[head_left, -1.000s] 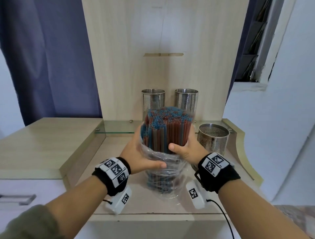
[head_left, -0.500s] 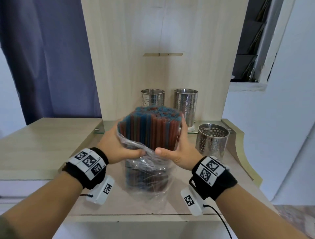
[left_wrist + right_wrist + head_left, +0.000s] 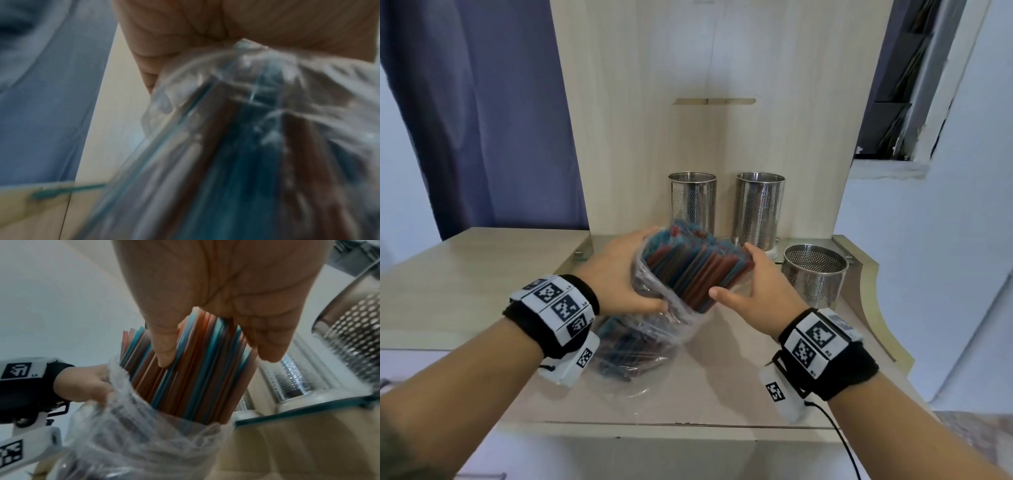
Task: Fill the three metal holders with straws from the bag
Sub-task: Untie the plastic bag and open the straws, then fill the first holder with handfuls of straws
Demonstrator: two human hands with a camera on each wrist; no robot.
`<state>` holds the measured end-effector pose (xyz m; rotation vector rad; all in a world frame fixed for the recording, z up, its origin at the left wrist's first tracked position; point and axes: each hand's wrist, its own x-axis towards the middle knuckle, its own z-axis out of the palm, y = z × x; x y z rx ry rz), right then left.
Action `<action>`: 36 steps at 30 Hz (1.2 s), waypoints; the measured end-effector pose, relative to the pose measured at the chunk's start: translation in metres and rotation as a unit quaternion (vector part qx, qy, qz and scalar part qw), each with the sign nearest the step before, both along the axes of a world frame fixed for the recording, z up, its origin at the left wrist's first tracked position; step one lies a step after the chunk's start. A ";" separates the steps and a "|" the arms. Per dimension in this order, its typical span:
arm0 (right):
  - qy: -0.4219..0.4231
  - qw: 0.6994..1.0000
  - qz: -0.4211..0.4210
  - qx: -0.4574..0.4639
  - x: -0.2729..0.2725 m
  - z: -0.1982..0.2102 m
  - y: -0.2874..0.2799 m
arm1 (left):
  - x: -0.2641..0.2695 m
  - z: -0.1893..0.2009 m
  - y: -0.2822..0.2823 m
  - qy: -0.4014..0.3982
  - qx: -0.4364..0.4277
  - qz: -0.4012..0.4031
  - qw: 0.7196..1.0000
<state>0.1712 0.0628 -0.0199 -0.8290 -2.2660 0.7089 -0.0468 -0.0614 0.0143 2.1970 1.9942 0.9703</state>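
Observation:
A clear plastic bag (image 3: 640, 342) of blue and red straws (image 3: 695, 270) lies tilted over the desk, its open end toward the holders. My left hand (image 3: 635, 270) grips the bag's left side near the mouth. My right hand (image 3: 743, 274) holds the bare straw bundle (image 3: 195, 369), thumb in front and fingers behind. Two tall perforated metal holders (image 3: 692, 202) (image 3: 759, 209) stand on the glass shelf behind. A short wide holder (image 3: 814, 277) stands right of my right hand, and its inside looks empty. The left wrist view shows only my palm and the blurred bag (image 3: 246, 129).
A light wooden desk (image 3: 722, 383) carries everything, with its front edge close below my wrists. A raised wooden section (image 3: 465, 267) lies to the left. An upright wooden panel (image 3: 705, 102) backs the glass shelf (image 3: 585, 253). A blue curtain (image 3: 482, 120) hangs at the left.
The bag has gone from upright to tilted, its open end leaning away toward the holders. Both hands have dropped lower and shifted left with it.

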 end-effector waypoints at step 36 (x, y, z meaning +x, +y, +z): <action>0.080 0.989 -0.102 -0.072 0.089 -0.023 0.104 | 0.031 -0.058 0.031 0.312 -0.232 0.302 0.870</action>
